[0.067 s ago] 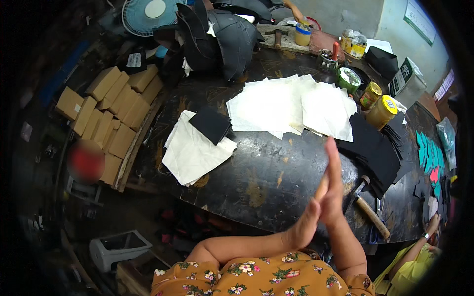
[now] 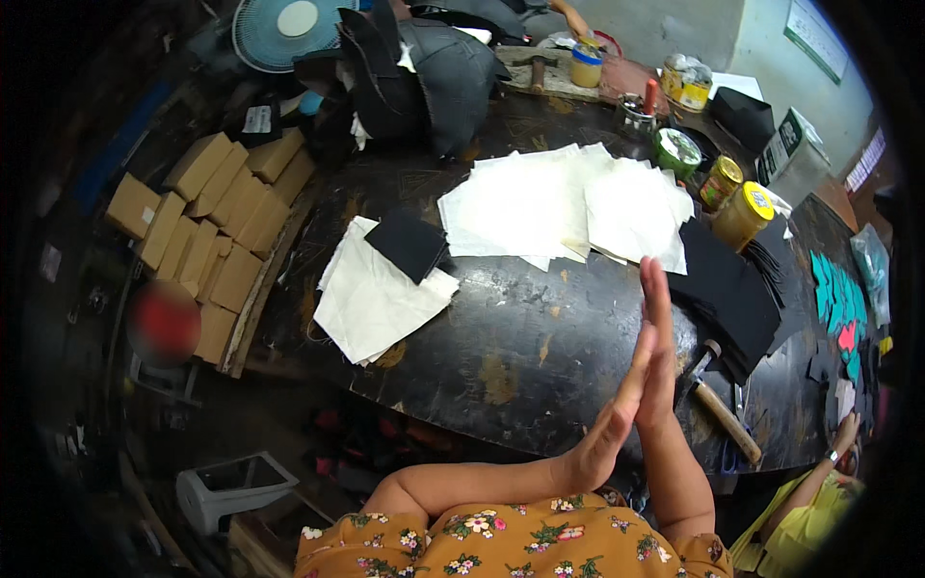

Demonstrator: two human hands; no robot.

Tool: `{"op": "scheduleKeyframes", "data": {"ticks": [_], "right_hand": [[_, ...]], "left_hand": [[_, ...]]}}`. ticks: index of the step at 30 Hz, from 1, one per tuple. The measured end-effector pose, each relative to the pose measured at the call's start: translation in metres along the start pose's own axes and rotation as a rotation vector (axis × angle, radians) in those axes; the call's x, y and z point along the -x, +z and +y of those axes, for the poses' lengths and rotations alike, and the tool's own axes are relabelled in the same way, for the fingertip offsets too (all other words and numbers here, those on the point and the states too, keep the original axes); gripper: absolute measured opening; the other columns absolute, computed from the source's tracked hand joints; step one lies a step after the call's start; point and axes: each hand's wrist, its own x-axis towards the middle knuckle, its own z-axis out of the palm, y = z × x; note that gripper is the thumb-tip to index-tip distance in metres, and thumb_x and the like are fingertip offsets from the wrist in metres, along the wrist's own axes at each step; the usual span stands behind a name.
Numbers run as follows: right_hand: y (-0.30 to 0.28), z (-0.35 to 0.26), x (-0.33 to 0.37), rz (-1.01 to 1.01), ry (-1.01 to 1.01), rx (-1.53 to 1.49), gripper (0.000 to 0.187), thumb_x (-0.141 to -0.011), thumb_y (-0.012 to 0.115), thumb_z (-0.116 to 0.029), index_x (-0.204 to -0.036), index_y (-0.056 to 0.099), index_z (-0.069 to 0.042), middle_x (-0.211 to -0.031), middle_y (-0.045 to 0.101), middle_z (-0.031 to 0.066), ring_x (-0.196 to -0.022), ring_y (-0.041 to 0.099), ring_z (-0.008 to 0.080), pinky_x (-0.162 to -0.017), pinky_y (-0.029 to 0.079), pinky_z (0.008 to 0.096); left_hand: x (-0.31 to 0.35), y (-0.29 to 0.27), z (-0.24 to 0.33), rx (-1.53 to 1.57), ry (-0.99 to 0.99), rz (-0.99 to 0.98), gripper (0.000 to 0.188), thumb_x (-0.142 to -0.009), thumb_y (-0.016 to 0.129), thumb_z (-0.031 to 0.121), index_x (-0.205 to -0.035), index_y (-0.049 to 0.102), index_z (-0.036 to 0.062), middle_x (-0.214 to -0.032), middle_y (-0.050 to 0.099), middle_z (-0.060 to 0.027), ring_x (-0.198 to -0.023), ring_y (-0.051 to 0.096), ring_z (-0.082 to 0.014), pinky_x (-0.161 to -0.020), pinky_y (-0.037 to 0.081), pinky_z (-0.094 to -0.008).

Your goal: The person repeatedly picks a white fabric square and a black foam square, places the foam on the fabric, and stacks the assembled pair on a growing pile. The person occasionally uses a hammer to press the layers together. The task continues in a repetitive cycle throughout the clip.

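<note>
My left hand [image 2: 617, 416] and my right hand [image 2: 659, 371] meet palm to palm above the table's front edge. Both have straight fingers, and I see nothing held; the space between the palms is hidden. Just right of them, a hammer [image 2: 725, 420] with a wooden handle lies on the dark, worn table [image 2: 520, 332]. Beyond my fingertips are stacked white fabric pieces [image 2: 520, 204], with black cut pieces [image 2: 729, 297] to their right. Left of centre, a black square piece [image 2: 409, 245] partly covers folded cream cloth [image 2: 378, 306].
Cardboard boxes [image 2: 231, 197] are stacked at the left. Jars [image 2: 744, 217], a green tub [image 2: 677, 152] and a metal can [image 2: 794, 159] stand at the back right. A co-worker's hand [image 2: 846, 433] is by teal pieces [image 2: 840, 299]; another person's hand [image 2: 575, 21] shows at the back.
My left hand has slid upward along my right palm, and its fingers now lie straighter against the right hand. The whole view has shifted slightly.
</note>
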Motion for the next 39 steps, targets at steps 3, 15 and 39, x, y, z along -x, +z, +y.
{"op": "scheduleKeyframes", "data": {"ticks": [3, 15, 39], "right_hand": [[0.008, 0.007, 0.005, 0.122, 0.327, -0.529, 0.088, -0.111, 0.022, -0.072, -0.174, 0.020, -0.011, -0.176, 0.033, 0.0190, -0.164, 0.027, 0.0339, -0.133, 0.015, 0.0501], [-0.039, 0.017, 0.045, -0.566, 0.202, -0.096, 0.036, -0.109, 0.065, -0.032, -0.135, 0.070, -0.008, -0.156, 0.058, 0.0201, -0.149, 0.051, 0.0355, -0.124, 0.037, 0.0473], [-0.132, 0.035, -0.104, -0.027, 0.006, 0.392, 0.093, -0.083, 0.093, -0.035, -0.159, 0.047, -0.008, -0.147, 0.061, 0.0166, -0.133, 0.062, 0.0291, -0.113, 0.052, 0.0450]], "left_hand": [[-0.007, -0.010, -0.019, -0.313, 0.218, -0.062, 0.130, -0.093, 0.025, 0.096, -0.172, -0.001, -0.0045, -0.181, -0.003, -0.0270, -0.168, -0.005, -0.0422, -0.133, -0.005, -0.0532], [-0.121, -0.158, -0.031, -0.794, 0.337, 0.208, 0.096, -0.102, 0.055, 0.070, -0.163, 0.037, -0.0026, -0.159, 0.047, -0.0294, -0.144, 0.051, -0.0423, -0.119, 0.040, -0.0514], [-0.286, -0.150, -0.002, -0.774, 0.324, 0.308, 0.028, -0.101, 0.071, 0.008, -0.119, 0.054, -0.0048, -0.106, 0.070, -0.0189, -0.096, 0.069, -0.0242, -0.085, 0.054, -0.0372]]}}
